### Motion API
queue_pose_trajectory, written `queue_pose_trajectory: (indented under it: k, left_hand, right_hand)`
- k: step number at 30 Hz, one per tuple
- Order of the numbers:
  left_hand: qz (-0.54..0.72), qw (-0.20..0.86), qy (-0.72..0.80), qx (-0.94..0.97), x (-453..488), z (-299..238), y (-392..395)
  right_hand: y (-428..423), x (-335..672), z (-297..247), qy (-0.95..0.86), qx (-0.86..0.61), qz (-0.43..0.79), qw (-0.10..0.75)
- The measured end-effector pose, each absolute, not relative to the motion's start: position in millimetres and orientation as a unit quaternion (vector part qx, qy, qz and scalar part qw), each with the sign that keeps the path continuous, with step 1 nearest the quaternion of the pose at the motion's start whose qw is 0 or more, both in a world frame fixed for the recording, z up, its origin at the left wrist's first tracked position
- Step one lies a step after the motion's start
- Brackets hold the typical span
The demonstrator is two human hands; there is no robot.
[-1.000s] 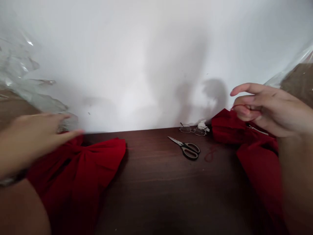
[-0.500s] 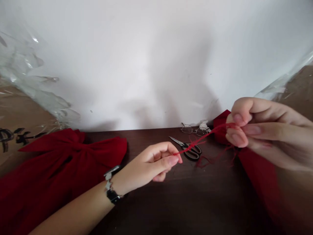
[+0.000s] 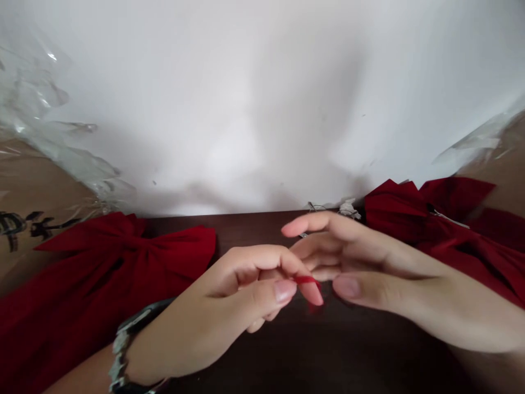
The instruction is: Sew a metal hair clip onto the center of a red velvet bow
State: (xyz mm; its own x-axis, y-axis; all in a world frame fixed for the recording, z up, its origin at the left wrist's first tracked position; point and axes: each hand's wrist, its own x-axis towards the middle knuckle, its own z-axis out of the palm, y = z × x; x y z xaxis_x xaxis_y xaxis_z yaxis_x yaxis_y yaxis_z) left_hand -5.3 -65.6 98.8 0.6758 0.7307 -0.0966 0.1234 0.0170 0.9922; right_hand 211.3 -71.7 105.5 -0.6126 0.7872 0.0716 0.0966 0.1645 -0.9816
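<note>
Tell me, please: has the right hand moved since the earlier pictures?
Yes: the right hand has moved leftward, closer to the red bow on the left.

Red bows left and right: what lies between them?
In the head view, the left hand, pinching red thread, and the open right hand, above the dark table; farther back, crumpled white material beside partly hidden glasses.

Left hand (image 3: 233,301) and right hand (image 3: 381,265) over the table (image 3: 254,227)

A left bow (image 3: 139,247) and a right bow (image 3: 396,205) flank the hands. Thread (image 3: 307,280) lies across the left hand's forefinger. Behind the right hand, partly hidden glasses (image 3: 315,207) sit left of a wad (image 3: 348,208), before the wall (image 3: 205,109). One box (image 3: 49,189) stands far left, another box (image 3: 512,153) far right.
</note>
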Motion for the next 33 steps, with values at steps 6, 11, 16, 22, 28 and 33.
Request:
queue_pose_trajectory:
  k: [6, 11, 16, 22, 28, 33]
  left_hand:
    - [0.222, 0.606, 0.356, 0.676, -9, 112, -72]
    - [0.208, 0.478, 0.415, 0.745, -7, 109, -68]
    - [0.264, 0.403, 0.432, 0.762, -4, 98, -60]
    - [0.303, 0.421, 0.419, 0.745, -5, 96, -53]
    - [0.326, 0.477, 0.400, 0.712, -5, 93, -49]
    - [0.335, 0.530, 0.376, 0.682, -4, 92, -49]
  right_hand:
    - [-79, 212, 109, -0.683, -0.360, 0.551, 0.316]
    - [-77, 218, 110, -0.751, -0.433, 0.364, 0.341]
    - [-70, 215, 104, -0.786, -0.447, 0.253, 0.343]
    - [-59, 215, 99, -0.799, -0.447, 0.211, 0.344]
    - [-49, 221, 95, -0.788, -0.470, 0.198, 0.344]
    - [-49, 222, 95, -0.789, -0.478, 0.187, 0.336]
